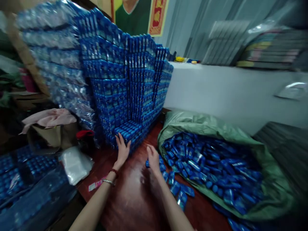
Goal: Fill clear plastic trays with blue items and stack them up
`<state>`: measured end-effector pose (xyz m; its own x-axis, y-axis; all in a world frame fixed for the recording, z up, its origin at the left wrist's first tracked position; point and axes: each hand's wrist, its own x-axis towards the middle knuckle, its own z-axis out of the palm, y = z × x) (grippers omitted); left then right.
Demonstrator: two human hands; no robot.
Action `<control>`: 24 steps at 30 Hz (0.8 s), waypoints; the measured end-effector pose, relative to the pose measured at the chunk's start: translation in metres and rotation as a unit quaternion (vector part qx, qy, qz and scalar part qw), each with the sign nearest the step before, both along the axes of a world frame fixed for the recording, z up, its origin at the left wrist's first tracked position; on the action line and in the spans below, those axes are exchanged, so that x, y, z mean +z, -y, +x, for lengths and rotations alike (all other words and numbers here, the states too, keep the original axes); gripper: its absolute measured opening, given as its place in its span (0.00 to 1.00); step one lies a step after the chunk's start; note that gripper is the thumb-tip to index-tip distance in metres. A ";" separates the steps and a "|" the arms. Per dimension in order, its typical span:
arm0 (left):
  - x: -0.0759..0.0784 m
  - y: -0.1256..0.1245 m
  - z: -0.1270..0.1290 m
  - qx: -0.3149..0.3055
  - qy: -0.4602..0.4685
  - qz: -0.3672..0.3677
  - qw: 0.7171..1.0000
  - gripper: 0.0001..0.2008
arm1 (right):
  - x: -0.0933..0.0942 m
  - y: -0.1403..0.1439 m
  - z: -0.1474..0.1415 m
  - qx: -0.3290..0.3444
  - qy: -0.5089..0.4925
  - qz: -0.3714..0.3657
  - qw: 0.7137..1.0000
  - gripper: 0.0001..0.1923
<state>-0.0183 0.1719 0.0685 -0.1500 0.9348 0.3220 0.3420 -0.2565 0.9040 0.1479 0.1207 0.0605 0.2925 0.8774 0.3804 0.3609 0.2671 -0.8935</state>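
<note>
My left hand (123, 150) reaches to the low front block of small blue containers (130, 128), its fingers apart and resting at the block's near edge. Above the red-brown table (127, 189), my right hand (153, 158) has its fingers curled together. A blue container (147, 163) shows at the left side of this hand; whether the fingers grip it is hidden. Loose blue containers (182, 199) lie just right of it, spilling from a green sack (207, 123) full of the same kind.
Tall stacks of blue packs (108, 86) rise at the back left, some wrapped in clear plastic. Clear plastic bags (77, 165) and a tan bag with pink cloth (50, 125) are at the left. A white wall (204, 93) stands behind the sack.
</note>
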 end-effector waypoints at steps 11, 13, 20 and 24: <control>-0.059 0.079 0.076 -0.180 -0.109 0.136 0.968 0.24 | -0.062 0.035 0.052 0.027 0.433 -0.201 0.878 0.27; -0.079 0.064 0.094 -0.253 -0.150 0.091 0.951 0.24 | -0.063 0.055 0.059 0.027 0.434 -0.197 0.878 0.28; -0.098 -0.033 0.162 -0.280 -0.277 -0.009 0.919 0.29 | -0.067 0.149 0.095 0.039 0.396 -0.193 0.897 0.29; -0.092 -0.041 0.178 -0.275 -0.280 -0.010 0.920 0.25 | -0.078 0.179 0.122 0.001 0.372 -0.160 0.914 0.23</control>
